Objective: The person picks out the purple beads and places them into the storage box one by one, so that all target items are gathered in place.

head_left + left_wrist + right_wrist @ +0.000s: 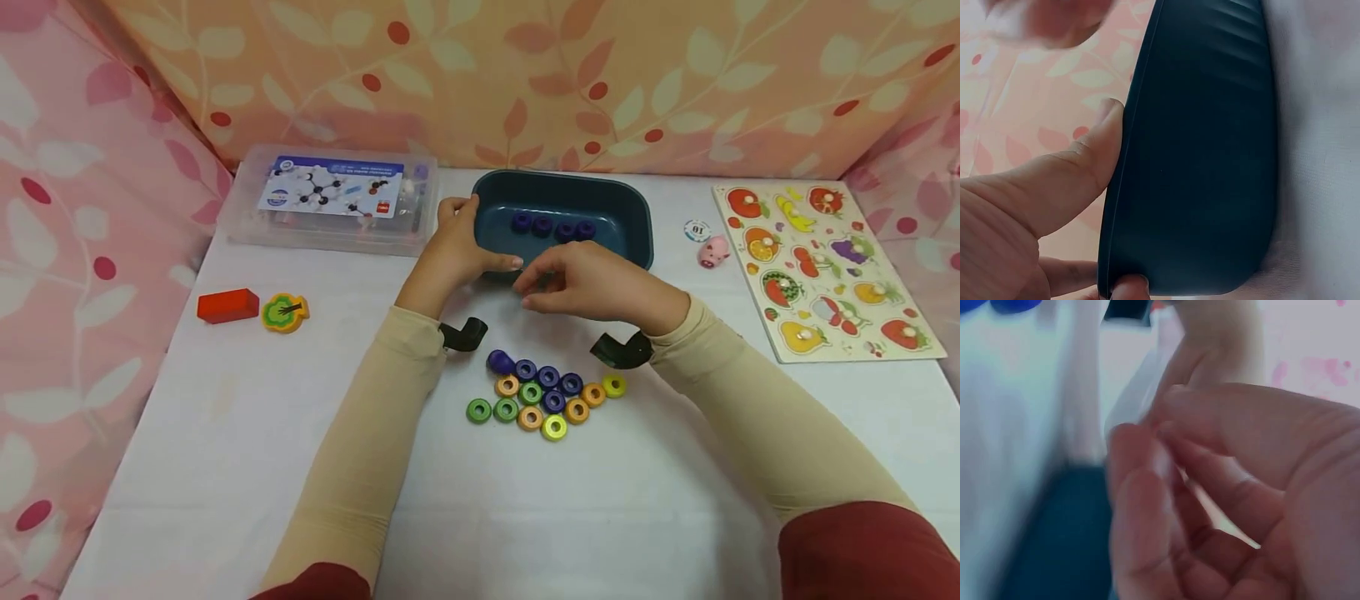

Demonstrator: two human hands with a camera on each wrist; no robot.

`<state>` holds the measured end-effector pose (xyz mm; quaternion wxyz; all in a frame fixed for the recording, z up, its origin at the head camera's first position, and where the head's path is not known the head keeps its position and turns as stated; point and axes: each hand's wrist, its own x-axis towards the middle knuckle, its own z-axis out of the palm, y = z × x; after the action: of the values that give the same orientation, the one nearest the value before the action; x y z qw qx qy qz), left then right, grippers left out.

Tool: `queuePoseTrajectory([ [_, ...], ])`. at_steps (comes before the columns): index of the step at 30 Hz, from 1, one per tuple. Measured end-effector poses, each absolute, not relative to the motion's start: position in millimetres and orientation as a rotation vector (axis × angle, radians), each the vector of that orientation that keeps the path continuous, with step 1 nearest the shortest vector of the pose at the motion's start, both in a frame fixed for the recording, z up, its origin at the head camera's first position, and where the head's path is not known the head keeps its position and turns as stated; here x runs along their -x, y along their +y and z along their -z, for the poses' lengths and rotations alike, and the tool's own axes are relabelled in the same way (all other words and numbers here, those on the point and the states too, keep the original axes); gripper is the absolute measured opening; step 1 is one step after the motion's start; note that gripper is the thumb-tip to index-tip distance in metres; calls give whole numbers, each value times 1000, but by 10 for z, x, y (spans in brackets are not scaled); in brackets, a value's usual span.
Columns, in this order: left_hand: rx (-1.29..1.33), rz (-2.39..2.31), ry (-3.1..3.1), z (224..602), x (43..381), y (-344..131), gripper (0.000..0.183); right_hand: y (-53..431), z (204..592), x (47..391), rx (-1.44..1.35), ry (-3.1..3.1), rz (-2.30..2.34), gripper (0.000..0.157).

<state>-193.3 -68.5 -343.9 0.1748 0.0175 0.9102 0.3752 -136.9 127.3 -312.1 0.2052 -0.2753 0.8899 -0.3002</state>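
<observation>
A dark teal plastic basin (633, 218) stands toward the back of the table, with several purple rings (542, 226) in a row inside. My left hand (459, 247) grips its left front corner, the thumb along the near rim and the fingers around the left side; the left wrist view shows the basin's outer wall (1197, 156) close up. Over the near rim hovers my right hand (585, 279), fingers loosely bent, thumb and fingertips apart, no object visible between them. Nearer to me lie purple, green, orange and yellow rings (553, 402) and a purple bulb-shaped piece (500, 362).
A clear plastic case (330, 200) with a molecule-model label lies at the back left. In front of it are a red block (228, 306) and a tree-shaped piece (285, 312). A pink pig figure (713, 252) and fruit puzzle board (825, 271) are on the right.
</observation>
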Motion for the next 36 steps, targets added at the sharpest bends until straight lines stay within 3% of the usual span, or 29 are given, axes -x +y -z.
queuePoseTrajectory([
  [6,-43,-1071,2569,3442,1939,-688,122,1157,3310,1282,782,2276,724,29],
  [14,-55,-1076,2568,3394,1940,-689,122,1078,3440,1102,815,2258,766,26],
  [21,-48,-1082,2565,3420,1945,-691,122,1220,3339,1152,725,2279,829,28],
  [28,-54,-1087,2586,3415,1979,-703,123,1423,2950,1737,526,2564,885,34],
  [36,-53,-1094,2570,3446,1952,-680,122,1348,3192,2470,506,2527,723,39],
])
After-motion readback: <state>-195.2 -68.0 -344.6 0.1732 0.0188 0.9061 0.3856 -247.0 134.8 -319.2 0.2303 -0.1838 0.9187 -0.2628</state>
